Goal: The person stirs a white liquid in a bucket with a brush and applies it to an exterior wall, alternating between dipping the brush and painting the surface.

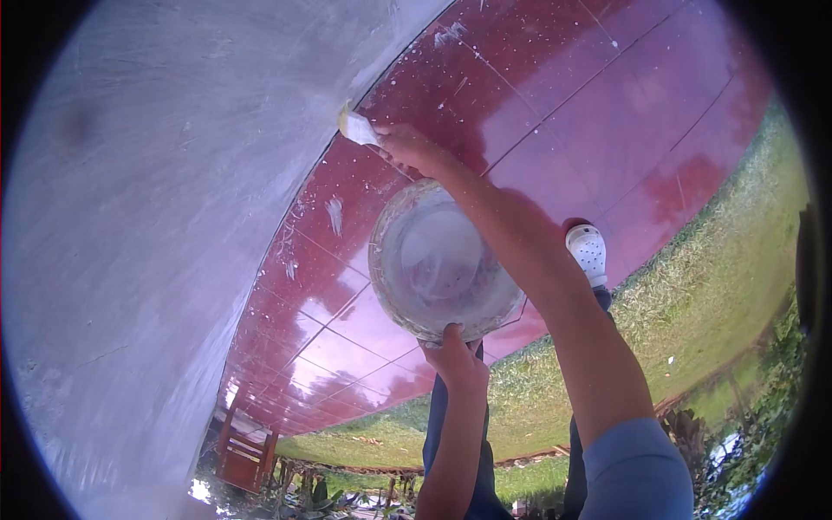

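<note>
In the head view, my right hand is closed around a paintbrush with a white body and a yellowish tip. That tip touches the grey-white wall at its bottom edge, where the wall meets the floor. My left hand grips the near rim of a round bucket, thumb over the edge. Whitish smears coat the bucket's rim and inside, and pale liquid seems to lie at its bottom. My right forearm passes over the bucket's right side and hides part of it.
Glossy red floor tiles carry white drips and smears. A foot in a white perforated clog stands right of the bucket. Grass borders the tiles. A brown wooden chair-like piece stands at the lower left.
</note>
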### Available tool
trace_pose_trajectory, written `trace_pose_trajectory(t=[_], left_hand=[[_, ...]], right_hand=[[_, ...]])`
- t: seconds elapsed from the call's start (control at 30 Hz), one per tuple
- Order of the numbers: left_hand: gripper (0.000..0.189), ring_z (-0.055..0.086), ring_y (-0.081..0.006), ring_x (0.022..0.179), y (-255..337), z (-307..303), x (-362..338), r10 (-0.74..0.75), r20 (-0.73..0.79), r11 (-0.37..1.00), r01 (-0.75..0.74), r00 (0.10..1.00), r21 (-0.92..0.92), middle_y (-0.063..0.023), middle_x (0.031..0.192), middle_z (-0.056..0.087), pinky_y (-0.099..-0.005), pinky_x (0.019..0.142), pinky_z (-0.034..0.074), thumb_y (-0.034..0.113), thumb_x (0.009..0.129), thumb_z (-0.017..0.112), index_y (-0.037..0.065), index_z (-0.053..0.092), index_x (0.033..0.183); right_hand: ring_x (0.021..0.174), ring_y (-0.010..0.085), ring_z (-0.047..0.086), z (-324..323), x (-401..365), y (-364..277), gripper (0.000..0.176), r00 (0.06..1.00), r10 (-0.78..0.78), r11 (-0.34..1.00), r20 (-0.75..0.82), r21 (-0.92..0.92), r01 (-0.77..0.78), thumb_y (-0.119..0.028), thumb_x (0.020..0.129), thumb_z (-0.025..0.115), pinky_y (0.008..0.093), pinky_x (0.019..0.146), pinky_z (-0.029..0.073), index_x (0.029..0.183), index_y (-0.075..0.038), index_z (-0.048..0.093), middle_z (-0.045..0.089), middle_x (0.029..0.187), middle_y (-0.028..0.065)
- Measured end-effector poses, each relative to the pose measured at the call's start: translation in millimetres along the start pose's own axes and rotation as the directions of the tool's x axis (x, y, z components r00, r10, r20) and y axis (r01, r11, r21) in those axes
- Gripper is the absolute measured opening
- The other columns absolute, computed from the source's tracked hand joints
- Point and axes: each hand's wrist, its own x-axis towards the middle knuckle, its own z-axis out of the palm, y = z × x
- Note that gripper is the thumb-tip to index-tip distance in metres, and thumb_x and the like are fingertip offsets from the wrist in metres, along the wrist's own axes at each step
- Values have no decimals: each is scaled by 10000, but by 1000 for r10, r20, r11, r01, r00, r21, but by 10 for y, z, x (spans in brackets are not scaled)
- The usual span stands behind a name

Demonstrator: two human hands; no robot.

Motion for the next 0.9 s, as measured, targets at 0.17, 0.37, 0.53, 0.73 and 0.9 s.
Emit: trace_pose_trajectory(t=[0.17, 0.37, 0.53, 0.73, 0.9], left_hand=[[716, 521, -348, 1223, -38, -72, 50, -40, -28, 998, 39, 999, -41, -139, 1354, 429, -578, 931, 556, -74, 760, 533, 115, 319, 1417], [683, 522, -308, 1187, 86, -104, 25, -70, 22, 997, 70, 997, -26, -137, 1338, 436, -496, 897, 571, -36, 782, 545, 103, 323, 1413], [686, 517, -308, 1178, 157, 20, -48, -7, -37, 1000, 6, 999, -25, -132, 1331, 436, -500, 897, 556, -32, 779, 549, 110, 325, 1412], [678, 511, -302, 1185, 75, 97, -39, -8, -68, 1000, 6, 998, -31, -130, 1330, 431, -480, 915, 549, -26, 778, 551, 120, 333, 1403], [663, 506, -296, 1191, 26, 86, -6, -15, -93, 1000, 14, 996, -15, -123, 1332, 426, -471, 925, 547, -13, 780, 557, 117, 333, 1390]], right_hand=[[711, 113, 507, -715, 142, -607, 404, 959, -275, 722, 62, -646, 248, -155, 952, 552, 288, 675, 448, 1351, -172, 611, 604, 829, 0], [571, 46, 406, -2655, 97, -1183, 404, 789, -263, 963, -554, -201, 180, -119, 907, 568, 221, 461, 320, 1303, -182, 608, 530, 767, -44], [565, 58, 413, -2290, 371, -1072, 187, 814, -125, 864, -567, 341, 371, -77, 941, 520, 204, 440, 297, 1113, -136, 566, 501, 759, -29], [569, 77, 439, -204, -40, -184, 335, 994, -44, 996, 102, 77, 36, -182, 968, 507, 267, 472, 362, 1288, -157, 603, 511, 704, -13], [562, 52, 408, -537, 98, -607, 435, 997, -54, 896, 55, -437, 73, -121, 918, 571, 249, 480, 344, 1347, -183, 611, 524, 694, -52]])
